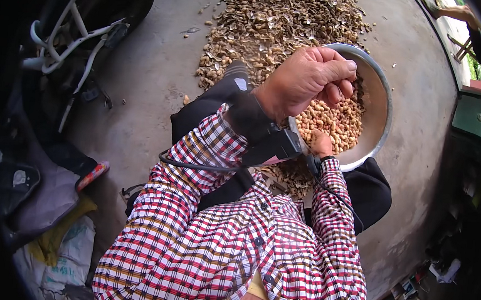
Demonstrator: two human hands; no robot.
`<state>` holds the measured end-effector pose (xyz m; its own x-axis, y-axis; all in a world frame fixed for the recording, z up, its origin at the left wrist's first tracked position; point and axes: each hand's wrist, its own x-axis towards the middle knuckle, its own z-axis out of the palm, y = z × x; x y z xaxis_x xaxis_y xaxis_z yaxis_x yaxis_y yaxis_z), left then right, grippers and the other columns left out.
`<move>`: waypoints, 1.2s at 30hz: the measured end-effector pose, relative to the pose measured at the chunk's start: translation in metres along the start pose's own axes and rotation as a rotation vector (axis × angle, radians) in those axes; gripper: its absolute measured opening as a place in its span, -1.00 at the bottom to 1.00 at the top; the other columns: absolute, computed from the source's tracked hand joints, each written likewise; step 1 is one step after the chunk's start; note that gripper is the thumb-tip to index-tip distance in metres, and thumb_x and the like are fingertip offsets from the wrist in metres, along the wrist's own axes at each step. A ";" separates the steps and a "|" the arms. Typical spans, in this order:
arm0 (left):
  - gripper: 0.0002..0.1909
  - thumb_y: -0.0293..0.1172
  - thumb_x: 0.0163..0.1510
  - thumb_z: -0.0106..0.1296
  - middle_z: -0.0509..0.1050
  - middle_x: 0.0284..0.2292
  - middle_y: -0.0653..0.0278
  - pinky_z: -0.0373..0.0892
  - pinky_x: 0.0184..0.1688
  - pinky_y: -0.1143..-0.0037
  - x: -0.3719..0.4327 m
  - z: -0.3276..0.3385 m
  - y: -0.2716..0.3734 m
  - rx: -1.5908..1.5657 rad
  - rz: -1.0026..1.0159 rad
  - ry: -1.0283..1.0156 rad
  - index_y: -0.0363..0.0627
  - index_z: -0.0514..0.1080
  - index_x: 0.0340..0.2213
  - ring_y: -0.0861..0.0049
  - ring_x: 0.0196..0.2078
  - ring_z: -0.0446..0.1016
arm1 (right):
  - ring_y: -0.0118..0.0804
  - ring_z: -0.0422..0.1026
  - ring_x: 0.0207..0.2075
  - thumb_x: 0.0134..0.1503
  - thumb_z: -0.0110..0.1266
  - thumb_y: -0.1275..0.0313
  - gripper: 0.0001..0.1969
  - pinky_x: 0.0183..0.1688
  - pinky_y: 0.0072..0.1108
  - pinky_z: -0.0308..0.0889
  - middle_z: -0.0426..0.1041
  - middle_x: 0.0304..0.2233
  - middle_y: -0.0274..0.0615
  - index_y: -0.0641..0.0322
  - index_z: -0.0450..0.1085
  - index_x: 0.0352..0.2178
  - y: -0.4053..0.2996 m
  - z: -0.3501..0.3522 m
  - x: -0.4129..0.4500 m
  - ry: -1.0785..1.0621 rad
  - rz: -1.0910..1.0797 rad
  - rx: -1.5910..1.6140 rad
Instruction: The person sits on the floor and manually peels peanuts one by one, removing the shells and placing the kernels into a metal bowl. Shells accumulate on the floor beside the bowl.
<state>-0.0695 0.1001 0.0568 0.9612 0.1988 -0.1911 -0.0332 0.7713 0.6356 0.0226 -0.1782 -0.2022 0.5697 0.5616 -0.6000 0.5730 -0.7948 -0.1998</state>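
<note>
My left hand point(306, 81) is raised over a wide metal basin point(374, 94), its fingers curled and its thumb laid against the index finger. Nothing shows between them, though the palm side is hidden. Peanuts in their shells point(334, 129), with some reddish kernels among them, cover the basin's bottom. Down inside the near side of the basin, my right hand point(321, 143) touches the peanuts. Its fingertips are partly hidden, so I cannot tell whether they grip one. A black device with a cable point(284, 144) is strapped by my left wrist and overlaps the basin's edge.
Beyond the basin spreads a heap of peanut shells point(274, 18) on the concrete floor point(159, 60). More shells point(292, 181) lie between my legs. A two-wheeled vehicle point(81, 34) stands at left, above a sack point(70, 255) bearing writing. Another person's leg point(457, 14) shows at upper right.
</note>
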 end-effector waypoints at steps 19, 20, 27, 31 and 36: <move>-0.81 -0.33 0.09 0.05 0.49 -0.47 0.25 0.43 -0.48 0.64 0.008 0.001 -0.025 0.137 -0.061 0.074 -0.23 0.43 -0.36 0.64 -0.52 0.47 | -0.56 0.25 -0.60 0.11 -0.04 0.47 -0.90 -0.55 -0.75 0.21 0.27 -0.57 -0.37 0.27 0.30 -0.34 0.055 -0.031 -0.003 0.164 -0.084 1.183; -0.79 -0.31 0.09 0.05 0.48 -0.45 0.27 0.43 -0.48 0.65 0.010 0.004 -0.032 0.204 -0.110 0.109 -0.22 0.42 -0.34 0.65 -0.50 0.46 | -0.55 0.29 -0.56 0.12 -0.02 0.45 -0.83 -0.49 -0.74 0.25 0.32 -0.52 -0.33 0.32 0.31 -0.26 0.020 -0.070 -0.029 0.208 -0.009 1.347; -0.55 -0.25 0.05 0.07 0.45 -0.29 0.22 0.42 -0.38 0.62 0.003 0.018 -0.079 0.485 -0.239 -0.121 -0.24 0.32 -0.07 0.63 -0.33 0.44 | -0.54 0.36 -0.53 0.13 -0.09 0.36 -0.73 -0.44 -0.70 0.27 0.41 -0.57 -0.31 0.40 0.41 -0.31 -0.060 -0.168 -0.114 0.353 -0.227 1.243; -0.65 -0.37 0.03 0.05 0.48 -0.44 0.30 0.36 -0.45 0.67 0.001 0.020 -0.075 0.484 -0.253 -0.377 -0.22 0.37 -0.13 0.71 -0.46 0.42 | -0.59 0.29 -0.55 0.12 -0.07 0.27 -0.70 -0.48 -0.72 0.20 0.36 -0.57 -0.38 0.36 0.41 -0.36 -0.069 -0.175 -0.135 0.190 -0.177 1.335; -0.85 -0.47 0.02 0.00 0.46 -0.58 0.27 0.33 -0.61 0.63 -0.007 0.022 -0.068 0.465 -0.253 -0.390 -0.28 0.39 -0.34 0.66 -0.63 0.40 | -0.61 0.21 -0.57 0.15 -0.06 0.15 -0.64 -0.51 -0.76 0.11 0.30 -0.58 -0.43 0.29 0.39 -0.40 -0.079 -0.171 -0.149 0.114 -0.200 1.393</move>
<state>-0.0676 0.0329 0.0308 0.9555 -0.2556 -0.1472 0.2444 0.4065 0.8803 -0.0064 -0.1595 0.0356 0.6313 0.6527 -0.4190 -0.3564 -0.2357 -0.9041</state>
